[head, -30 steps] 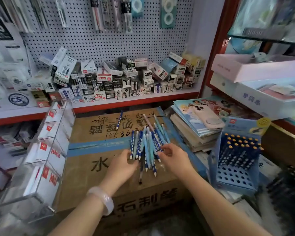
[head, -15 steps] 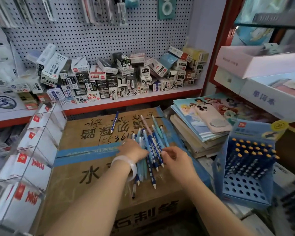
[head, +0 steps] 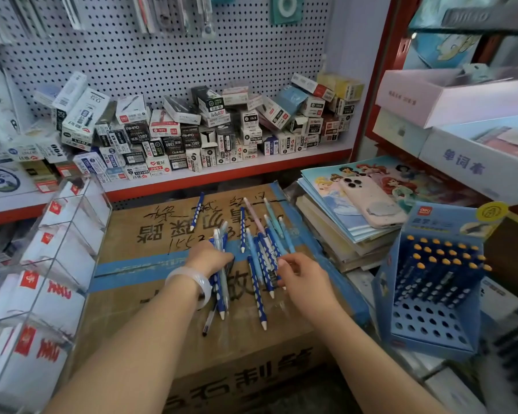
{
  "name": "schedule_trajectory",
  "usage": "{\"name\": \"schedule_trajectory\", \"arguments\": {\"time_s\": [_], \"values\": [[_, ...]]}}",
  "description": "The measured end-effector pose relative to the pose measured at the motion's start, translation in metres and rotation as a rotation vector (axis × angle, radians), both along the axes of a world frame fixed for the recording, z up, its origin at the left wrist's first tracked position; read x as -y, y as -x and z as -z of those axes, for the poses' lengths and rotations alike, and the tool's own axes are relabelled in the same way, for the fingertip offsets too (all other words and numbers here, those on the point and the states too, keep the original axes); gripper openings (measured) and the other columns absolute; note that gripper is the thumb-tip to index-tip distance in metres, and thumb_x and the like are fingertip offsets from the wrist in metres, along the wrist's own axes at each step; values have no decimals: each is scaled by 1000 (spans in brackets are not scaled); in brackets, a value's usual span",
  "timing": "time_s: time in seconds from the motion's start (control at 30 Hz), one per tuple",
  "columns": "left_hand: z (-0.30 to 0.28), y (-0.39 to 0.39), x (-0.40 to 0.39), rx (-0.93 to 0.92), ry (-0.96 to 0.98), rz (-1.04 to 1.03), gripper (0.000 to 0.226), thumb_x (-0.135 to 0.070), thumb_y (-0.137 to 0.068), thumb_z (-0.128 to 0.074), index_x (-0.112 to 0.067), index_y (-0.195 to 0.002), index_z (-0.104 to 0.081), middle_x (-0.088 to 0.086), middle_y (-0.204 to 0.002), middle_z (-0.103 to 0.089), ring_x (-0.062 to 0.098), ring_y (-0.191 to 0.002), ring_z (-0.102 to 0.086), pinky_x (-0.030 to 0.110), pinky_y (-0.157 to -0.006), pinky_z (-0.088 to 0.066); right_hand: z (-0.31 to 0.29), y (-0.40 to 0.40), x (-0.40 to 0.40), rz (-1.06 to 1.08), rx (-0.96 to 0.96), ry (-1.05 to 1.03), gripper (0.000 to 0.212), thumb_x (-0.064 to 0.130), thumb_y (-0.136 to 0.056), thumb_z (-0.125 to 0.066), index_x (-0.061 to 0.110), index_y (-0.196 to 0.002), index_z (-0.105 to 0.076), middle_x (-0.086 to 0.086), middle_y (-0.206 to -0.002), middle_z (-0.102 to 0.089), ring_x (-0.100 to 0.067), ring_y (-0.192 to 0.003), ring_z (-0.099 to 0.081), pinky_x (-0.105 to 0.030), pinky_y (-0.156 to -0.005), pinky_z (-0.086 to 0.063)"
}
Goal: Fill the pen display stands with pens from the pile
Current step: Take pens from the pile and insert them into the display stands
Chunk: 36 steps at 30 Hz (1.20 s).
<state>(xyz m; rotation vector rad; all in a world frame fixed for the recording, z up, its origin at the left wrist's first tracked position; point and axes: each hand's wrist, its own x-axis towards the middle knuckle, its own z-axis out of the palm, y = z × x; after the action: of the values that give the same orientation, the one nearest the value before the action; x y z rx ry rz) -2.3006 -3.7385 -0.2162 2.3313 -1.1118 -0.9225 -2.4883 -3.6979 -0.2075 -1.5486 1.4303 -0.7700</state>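
A pile of blue, light blue and pink pens [head: 259, 249] lies on a taped cardboard box [head: 150, 294]. My left hand [head: 210, 258], with a pale bangle on the wrist, grips a bundle of several blue pens [head: 220, 291] at the pile's left side. My right hand [head: 301, 273] rests on the pile's right edge, its fingers curled onto the pens there. One blue pen [head: 197, 210] lies apart at the box's far side. A blue display stand [head: 434, 291] at the right holds dark pens in its upper rows. A clear acrylic stand [head: 45, 264] is on the left.
Books [head: 341, 234] with a phone [head: 371, 201] on top are stacked right of the box. A red-edged shelf [head: 222, 171] behind carries many small pen boxes under a pegboard. White boxes [head: 461, 97] fill the right shelving.
My left hand has closed round a bundle of pens and drawn them left, away from the rest. My right hand has stayed at the pile's right edge.
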Motion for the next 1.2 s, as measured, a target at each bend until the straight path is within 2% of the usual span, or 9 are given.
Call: {"name": "schedule_trajectory", "arguments": {"time_s": [0.2,0.33,0.4,0.6,0.8,0.9,1.03,1.13,1.2], "values": [[0,-14,-8,-98,30,-83,28,-19,-84,-64,-10,-69,-43,5,-66,-41,17,-56,-41,26,-51,-32,0,0,-2,-13,-14,-2,24,28,-97,-46,19,-116,-57,5,-101,-62,-11,-91,-61,-28,-83,-52],[0,-26,-15,-257,105,-158,22,-15,-81,-64,-2,-96,-54,18,-93,-57,31,-83,-60,39,-80,-53,-1,2,-4,-5,-5,-6,21,27,-97,-46,21,-113,-57,3,-104,-62,-12,-91,-61,-27,-79,-51],[-3,-30,-21,-313,140,-180,14,-11,-82,-62,-3,-92,-56,20,-96,-60,34,-90,-62,42,-87,-52,-1,3,-7,-1,-3,-8,16,26,-97,-46,24,-110,-56,2,-105,-62,-12,-91,-61,-26,-77,-51],[-25,-15,-48,-382,272,-113,11,-15,-88,-56,-5,-86,-58,11,-83,-57,21,-71,-53,28,-59,-42,-6,9,-11,7,-19,-35,19,24,-97,-48,18,-110,-60,1,-99,-65,-14,-91,-63,-38,-88,-54],[-49,50,-76,-391,322,140,13,-20,-90,-57,-16,-78,-58,2,-91,-59,20,-89,-54,32,-78,-40,-41,22,-21,48,261,-77,22,16,-97,-50,6,-111,-62,-5,-89,-67,-13,-77,-63,-18,-68,-54],[-61,84,-89,-445,382,221,11,-17,-90,-57,-26,-85,-59,-5,-79,-63,14,-78,-59,28,-71,-47,-54,31,-30,53,343,-126,24,19,-96,-52,2,-108,-63,-14,-93,-68,-23,-82,-66,-25,-71,-56],[-73,121,-100,-470,406,325,15,-11,-89,-55,-23,-95,-60,-3,-76,-62,13,-75,-58,23,-65,-46,-66,57,-40,112,365,-114,19,20,-93,-58,6,-80,-63,-11,-76,-66,-16,-63,-63,-22,-60,-56],[-79,148,-105,-520,457,270,14,-12,-90,-55,-19,-100,-59,-4,-77,-62,8,-71,-58,11,-51,-43,-74,82,-45,159,370,-89,21,17,-93,-58,6,-75,-60,-6,-65,-62,-9,-51,-58,-16,-51,-52],[-81,165,-107,-588,483,173,13,-13,-90,-56,-16,-102,-60,-3,-78,-63,4,-67,-58,9,-46,-43,-81,98,-49,179,372,-59,20,17,-93,-57,3,-79,-61,-7,-65,-61,-9,-52,-59,-16,-54,-53]]}}
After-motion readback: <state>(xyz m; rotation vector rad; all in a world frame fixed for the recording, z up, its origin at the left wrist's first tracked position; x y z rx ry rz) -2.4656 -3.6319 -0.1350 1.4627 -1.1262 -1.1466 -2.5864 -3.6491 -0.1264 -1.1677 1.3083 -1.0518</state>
